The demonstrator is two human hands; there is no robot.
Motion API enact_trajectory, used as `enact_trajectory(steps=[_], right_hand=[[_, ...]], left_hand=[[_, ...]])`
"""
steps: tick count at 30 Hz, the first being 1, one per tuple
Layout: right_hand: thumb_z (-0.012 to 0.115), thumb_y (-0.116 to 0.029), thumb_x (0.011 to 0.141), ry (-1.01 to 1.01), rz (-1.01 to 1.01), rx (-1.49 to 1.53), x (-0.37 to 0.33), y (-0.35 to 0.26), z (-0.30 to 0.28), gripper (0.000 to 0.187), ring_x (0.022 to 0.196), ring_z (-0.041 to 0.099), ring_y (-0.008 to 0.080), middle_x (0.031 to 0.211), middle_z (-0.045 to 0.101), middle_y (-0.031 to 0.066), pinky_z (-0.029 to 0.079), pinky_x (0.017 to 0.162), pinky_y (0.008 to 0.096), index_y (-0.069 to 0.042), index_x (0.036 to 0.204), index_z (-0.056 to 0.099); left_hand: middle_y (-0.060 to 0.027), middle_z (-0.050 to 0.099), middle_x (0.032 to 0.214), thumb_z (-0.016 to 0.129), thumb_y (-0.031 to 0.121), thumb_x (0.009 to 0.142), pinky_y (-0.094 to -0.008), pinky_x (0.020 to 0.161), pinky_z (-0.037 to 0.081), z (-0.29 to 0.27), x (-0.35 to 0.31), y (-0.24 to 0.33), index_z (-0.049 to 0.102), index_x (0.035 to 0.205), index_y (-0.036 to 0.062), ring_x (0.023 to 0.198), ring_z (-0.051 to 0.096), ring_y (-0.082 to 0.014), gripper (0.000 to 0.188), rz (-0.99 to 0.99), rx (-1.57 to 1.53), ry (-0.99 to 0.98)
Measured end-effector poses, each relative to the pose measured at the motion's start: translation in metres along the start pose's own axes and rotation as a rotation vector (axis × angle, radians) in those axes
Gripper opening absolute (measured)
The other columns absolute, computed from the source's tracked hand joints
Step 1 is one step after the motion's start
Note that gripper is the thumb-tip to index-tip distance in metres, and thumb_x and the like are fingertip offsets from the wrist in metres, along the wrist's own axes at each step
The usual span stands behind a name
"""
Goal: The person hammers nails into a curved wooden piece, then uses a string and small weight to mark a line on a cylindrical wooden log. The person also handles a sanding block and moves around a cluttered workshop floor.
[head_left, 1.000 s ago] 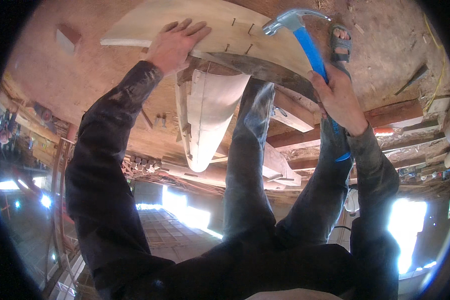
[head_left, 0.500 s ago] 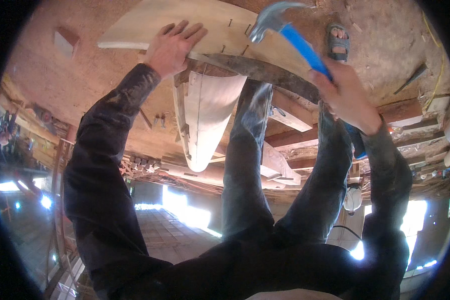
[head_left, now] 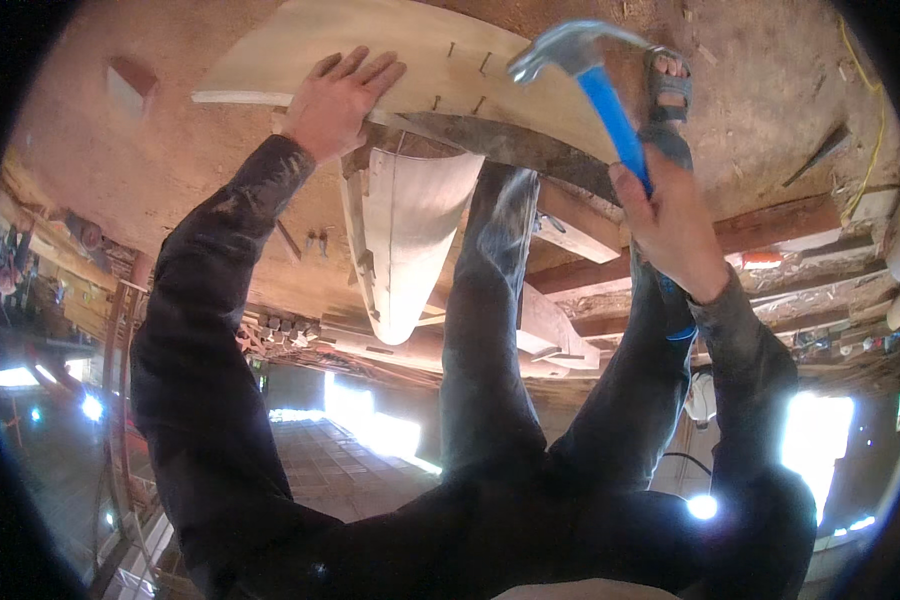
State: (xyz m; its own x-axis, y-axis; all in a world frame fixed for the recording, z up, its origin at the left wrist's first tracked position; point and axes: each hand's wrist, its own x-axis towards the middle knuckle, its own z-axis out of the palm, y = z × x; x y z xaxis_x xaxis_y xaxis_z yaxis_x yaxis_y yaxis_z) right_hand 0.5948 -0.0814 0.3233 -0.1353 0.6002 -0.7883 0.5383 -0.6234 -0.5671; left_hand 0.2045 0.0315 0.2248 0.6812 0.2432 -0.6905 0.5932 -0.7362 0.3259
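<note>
My left hand (head_left: pixel 342 105) lies flat with fingers stretched out on a pale curved wooden board (head_left: pixel 345 40), near its close edge. Several nails (head_left: pixel 485 62) stand partly out of that board, to the right of the hand. My right hand (head_left: pixel 675 222) is wrapped round the blue handle of a claw hammer (head_left: pixel 612 120). The hammer's metal head is raised near the board's right part, apart from the nails. Along the board's near edge runs a dark curved wooden piece (head_left: pixel 535 143).
A pale, tapering curved panel (head_left: pixel 410 230) sits between my left arm and my legs. Wooden beams (head_left: pixel 770 225) and scraps lie at the right. A sandalled foot (head_left: pixel 669 85) is beyond the hammer. A yellow cord (head_left: pixel 873 130) runs along the far right.
My right hand has drawn a little toward me and left, and the hammer has turned more upright with its head shifted slightly right. The left hand stays on the board almost unmoved.
</note>
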Motion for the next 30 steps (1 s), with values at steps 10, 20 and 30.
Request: enact_trajectory(steps=[10,20,30], right_hand=[[0.063,-0.024,0.1,-0.095,-0.022,0.047,0.019,-0.009,-0.01,0.029,0.052,0.059,0.0352,0.064,0.057,0.0233,0.045,0.052,0.0435,0.003,0.089,0.06],[0.062,-0.018,0.099,0.219,-0.192,-0.032,0.015,0.001,0.024,0.023,0.06,0.062,0.0416,0.067,0.061,0.021,0.051,0.057,0.0447,0.004,0.094,0.061],[0.061,-0.018,0.099,-0.094,0.038,0.128,0.019,-0.005,0.007,0.027,0.068,0.066,0.0496,0.071,0.062,0.0311,0.049,0.062,0.0538,0.008,0.092,0.059]], left_hand=[[-0.0008,0.047,0.159,0.085,0.019,0.072,-0.0462,0.119,0.039,-0.002,0.005,-0.002,0.042,0.156,0.0195,0.145,0.046,-0.0285,0.094,0.028,0.028,0.01],[-0.0025,0.045,0.161,0.083,0.019,0.073,-0.0472,0.119,0.038,-0.001,0.005,0.006,0.042,0.156,0.019,0.146,0.045,-0.0302,0.093,0.03,0.005,-0.03],[-0.0009,0.045,0.161,0.086,0.02,0.069,-0.0485,0.119,0.038,-0.005,-0.001,0.001,0.042,0.156,0.0198,0.147,0.044,-0.0305,0.098,-0.016,0.006,-0.042]])
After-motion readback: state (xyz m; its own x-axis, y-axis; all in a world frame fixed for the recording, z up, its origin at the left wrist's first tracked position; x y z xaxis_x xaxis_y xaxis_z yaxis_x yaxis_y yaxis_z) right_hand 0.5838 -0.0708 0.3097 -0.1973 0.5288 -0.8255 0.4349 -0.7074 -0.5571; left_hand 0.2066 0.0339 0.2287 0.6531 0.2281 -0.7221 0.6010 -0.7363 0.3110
